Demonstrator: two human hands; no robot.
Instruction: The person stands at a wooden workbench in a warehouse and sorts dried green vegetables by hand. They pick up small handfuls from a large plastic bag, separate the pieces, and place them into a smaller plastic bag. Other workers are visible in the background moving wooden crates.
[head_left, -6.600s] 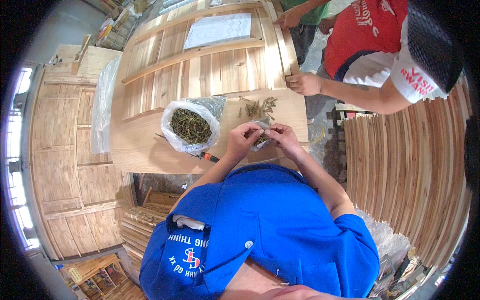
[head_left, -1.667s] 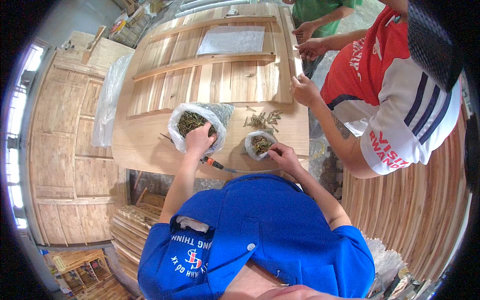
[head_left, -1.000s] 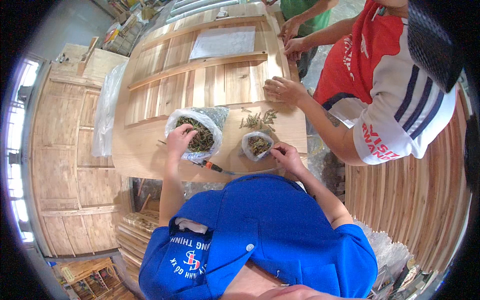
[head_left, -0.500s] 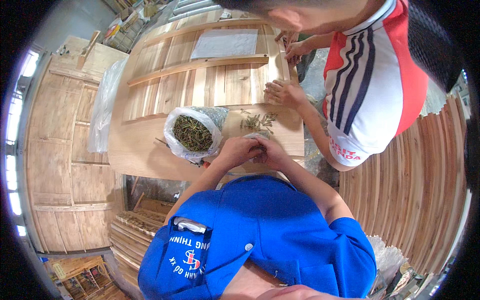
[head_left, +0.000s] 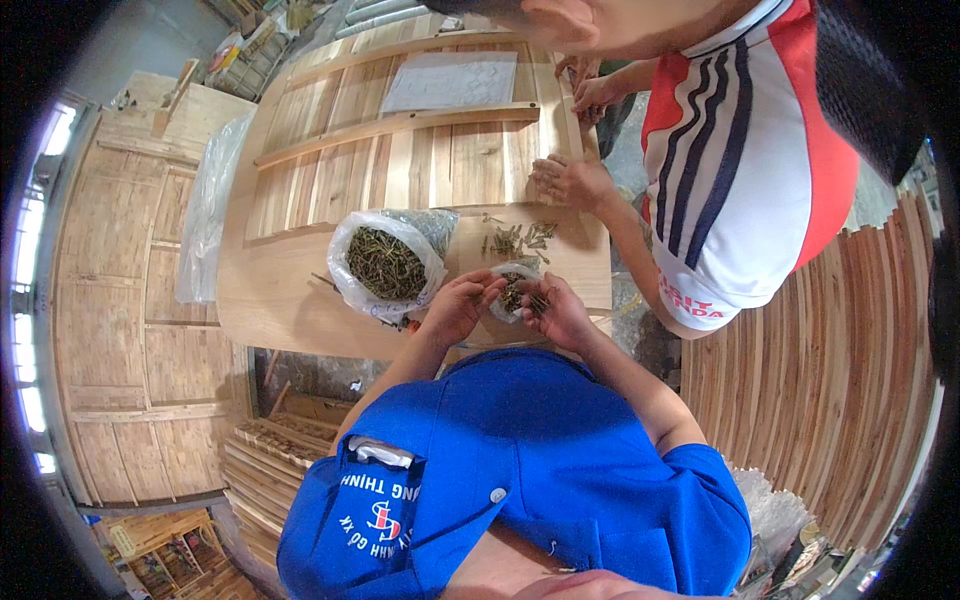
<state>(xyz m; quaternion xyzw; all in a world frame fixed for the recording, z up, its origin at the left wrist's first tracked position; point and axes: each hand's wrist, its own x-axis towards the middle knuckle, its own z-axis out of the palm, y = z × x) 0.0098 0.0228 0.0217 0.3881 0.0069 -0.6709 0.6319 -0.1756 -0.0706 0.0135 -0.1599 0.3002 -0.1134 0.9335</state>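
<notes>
At the centre of the frame the person's 2 hands meet over the near edge of a wooden panel (head_left: 300, 300). The right hand (head_left: 560, 312) cups a small clear bag (head_left: 515, 292) of short dark screws, its fingers curled around the bag's right side. The left hand (head_left: 458, 305) has its fingers bent and pinched at the bag's left rim, fingertips touching the plastic; whether they hold any screws I cannot tell.

Just left of the hands, a large clear bag (head_left: 388, 262) lies open on the panel, full of the same dark screws. Above the small bag, a loose scatter of screws (head_left: 518, 238) lies on the wood.

In the upper right, another person in a red, white and navy striped shirt (head_left: 740, 170) leans over the panel, 1 hand (head_left: 565, 182) resting flat on it near the loose screws. A grey sheet (head_left: 450, 82) lies on the slatted part at the top centre. A clear plastic wrap (head_left: 205, 210) hangs off the panel's left edge.
</notes>
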